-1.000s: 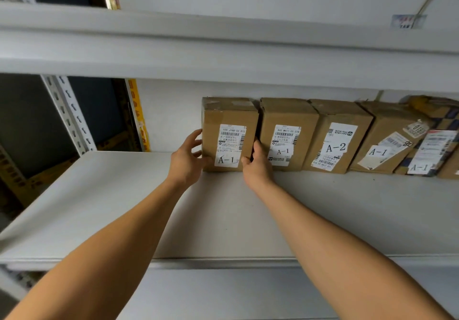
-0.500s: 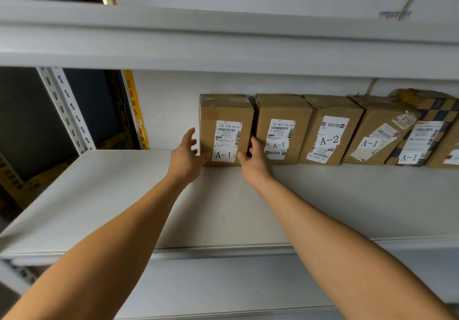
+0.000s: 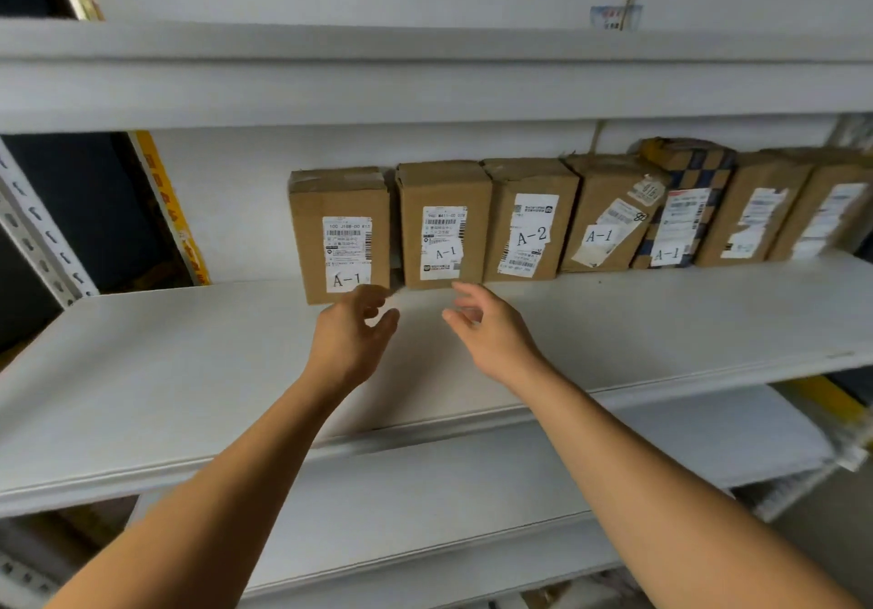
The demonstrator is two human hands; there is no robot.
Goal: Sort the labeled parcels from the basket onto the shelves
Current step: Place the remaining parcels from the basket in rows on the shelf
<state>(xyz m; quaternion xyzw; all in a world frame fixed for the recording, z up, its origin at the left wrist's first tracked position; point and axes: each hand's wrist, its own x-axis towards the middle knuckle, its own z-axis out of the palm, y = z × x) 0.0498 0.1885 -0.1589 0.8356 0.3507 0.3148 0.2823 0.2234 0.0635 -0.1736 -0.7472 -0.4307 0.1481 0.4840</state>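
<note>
While both hands (image 3: 415, 339) hover empty, parcels (image 3: 340, 235) line the shelf (image 3: 189, 362).

Both hands, the left hand (image 3: 352, 341) and right hand (image 3: 491, 334), hang empty with loose fingers over bare shelf (image 3: 165, 372), just in front of the row of boxes (image 3: 529, 221). To their left the board runs free to the upright post (image 3: 33, 235). Behind the fingertips the boxes block the way; a narrow gap separates the two leftmost. The upper shelf (image 3: 425, 84) limits lifting.
</note>
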